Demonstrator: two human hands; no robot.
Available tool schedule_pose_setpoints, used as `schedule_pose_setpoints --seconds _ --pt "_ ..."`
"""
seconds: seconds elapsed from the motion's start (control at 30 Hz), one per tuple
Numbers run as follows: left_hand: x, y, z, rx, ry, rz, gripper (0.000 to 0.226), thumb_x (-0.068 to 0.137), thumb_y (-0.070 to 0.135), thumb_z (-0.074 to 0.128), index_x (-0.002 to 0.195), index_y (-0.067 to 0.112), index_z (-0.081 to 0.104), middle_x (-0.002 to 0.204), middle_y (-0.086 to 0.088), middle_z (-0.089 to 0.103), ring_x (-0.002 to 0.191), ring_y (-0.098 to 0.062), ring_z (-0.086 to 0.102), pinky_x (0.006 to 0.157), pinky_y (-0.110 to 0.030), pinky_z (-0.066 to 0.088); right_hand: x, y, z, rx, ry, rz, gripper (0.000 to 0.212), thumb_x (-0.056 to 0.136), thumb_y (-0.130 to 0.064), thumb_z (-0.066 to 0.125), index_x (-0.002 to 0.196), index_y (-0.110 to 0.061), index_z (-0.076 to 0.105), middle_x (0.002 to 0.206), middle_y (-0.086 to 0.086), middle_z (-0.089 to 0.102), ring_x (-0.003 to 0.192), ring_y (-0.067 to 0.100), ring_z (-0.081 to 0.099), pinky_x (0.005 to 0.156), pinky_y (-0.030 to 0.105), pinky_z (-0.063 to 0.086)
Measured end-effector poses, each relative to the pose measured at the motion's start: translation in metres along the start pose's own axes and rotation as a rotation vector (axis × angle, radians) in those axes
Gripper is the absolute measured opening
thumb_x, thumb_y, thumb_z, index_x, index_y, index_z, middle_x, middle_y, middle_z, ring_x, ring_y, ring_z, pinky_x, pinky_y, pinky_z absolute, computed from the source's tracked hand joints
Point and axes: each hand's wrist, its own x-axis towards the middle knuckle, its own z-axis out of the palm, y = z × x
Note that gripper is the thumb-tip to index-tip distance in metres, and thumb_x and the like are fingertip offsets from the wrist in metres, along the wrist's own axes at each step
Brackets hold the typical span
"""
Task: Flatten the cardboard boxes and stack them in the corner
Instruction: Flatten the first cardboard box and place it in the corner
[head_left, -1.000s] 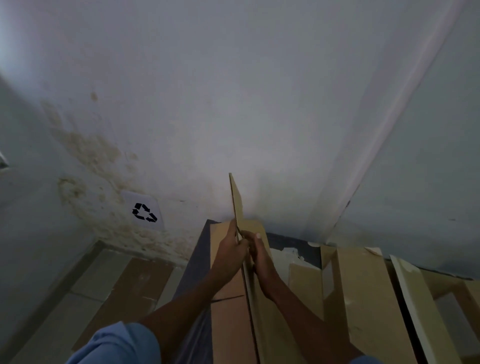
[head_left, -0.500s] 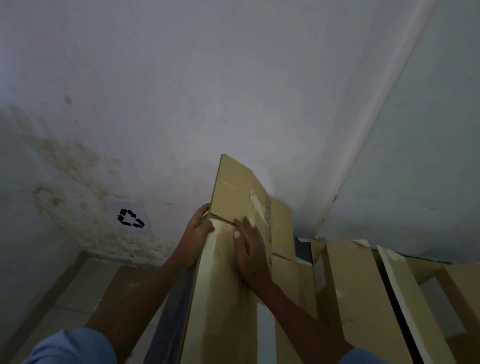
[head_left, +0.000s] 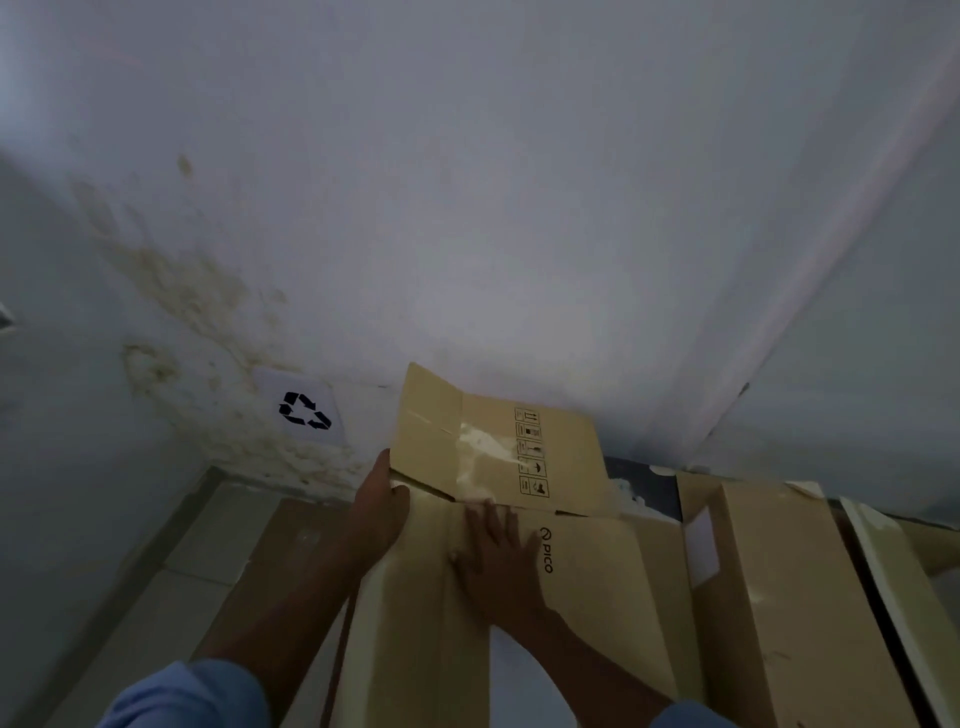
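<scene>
At lower centre, a flattened brown cardboard box (head_left: 582, 582) is pressed by the spread right hand (head_left: 501, 558); its left edge is gripped by the left hand (head_left: 376, 512). The raised top flap (head_left: 493, 447) may spring back if pressure is released.

Pale tiled floor (head_left: 171, 587) under flattened cardboard sheets (head_left: 800, 597) by the wall.

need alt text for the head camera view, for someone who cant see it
Two bare hands press a flattened brown cardboard box toward a white wall: the left hand grips its left edge, the right hand lies flat on it. More brown cardboard pieces lean to the right; a black recycling symbol marks the wall.
</scene>
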Motion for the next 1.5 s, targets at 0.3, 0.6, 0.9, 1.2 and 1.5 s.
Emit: schedule_pose_setpoints --seconds 0.3,0.6,0.9,1.2,1.5 --pt "0.004 -0.045 -0.008 0.461 -0.162 -0.043 0.068 0.099 -0.006 0.038 0.157 0.001 0.003 0.156 -0.029 0.029 0.142 -0.041 0.034 0.108 -0.035 0.035 -0.006 0.026 0.038 -0.196 -0.291 0.229 0.07 0.08 -0.066 0.038 0.135 -0.025 0.054 0.15 0.013 0.038 0.132 0.05 0.035 0.106 0.059 -0.017" --pt "0.022 -0.133 0.014 0.918 -0.379 0.051 0.088 0.051 0.02 0.091 0.132 0.002 0.062 0.141 -0.048 0.037 0.11 -0.065 0.055 0.064 -0.053 0.059 -0.035 0.07 0.071 -0.182 -0.414 0.324 0.087 0.083 -0.074 0.035 0.145 -0.046 -0.019 0.159 0.001 -0.022 0.146 0.042 -0.007 0.107 0.071 0.003" --pt "0.035 -0.135 0.057 0.85 -0.412 0.141 0.098 0.081 0.054 0.066 0.159 0.025 0.013 0.154 -0.031 -0.032 0.141 -0.062 0.02 0.096 -0.057 0.052 -0.046 0.117 0.075 -0.238 -0.094 0.345 0.054 0.093 -0.047 0.023 0.144 -0.034 0.038 0.145 0.009 0.047 0.122 0.048 0.049 0.098 0.076 0.021" --pt "0.044 -0.123 0.1 0.911 -0.5 0.123 0.084 0.096 0.039 0.047 0.159 0.012 -0.003 0.166 -0.018 -0.008 0.152 -0.042 -0.003 0.116 -0.069 0.014 -0.023 0.117 0.076 -0.309 -0.113 0.441 0.075 0.091 -0.06 0.005 0.127 -0.015 0.054 0.138 0.028 0.049 0.125 0.05 0.047 0.096 0.07 0.037" --pt "0.038 -0.148 0.14 0.926 -0.466 0.277 0.089 0.069 0.061 0.043 0.145 0.015 0.038 0.15 -0.016 0.048 0.133 -0.048 0.044 0.086 -0.074 0.043 0.028 0.111 0.077 -0.274 0.023 0.26 0.073 0.095 -0.063 0.024 0.154 -0.02 0.02 0.16 0.01 0.017 0.145 0.037 0.02 0.11 0.06 0.01"
